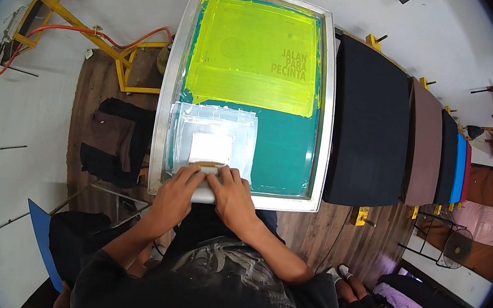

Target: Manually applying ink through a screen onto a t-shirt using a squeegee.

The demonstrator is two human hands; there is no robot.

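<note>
In front of me lies a screen printing frame (324,132) with a pale metal rim and green mesh (284,143). My left hand (177,187) and my right hand (233,196) sit side by side at its near edge, both closed on a squeegee (209,164). Its brown strip shows above my fingertips; they hide part of the rest. Just beyond it, a patch of white ink (211,146) lies inside a pale, taped rectangle (243,147) at the near left of the mesh. Bright yellow-green ink (248,87) covers the far half, where lettering shows through.
Dark, brown, blue and red garment-covered boards (371,122) stand in a row to the right. A yellow metal stand (85,21) with an orange hose is at left, near dark folded cloth (115,139). Another person's legs (353,286) and a fan (458,246) are at lower right.
</note>
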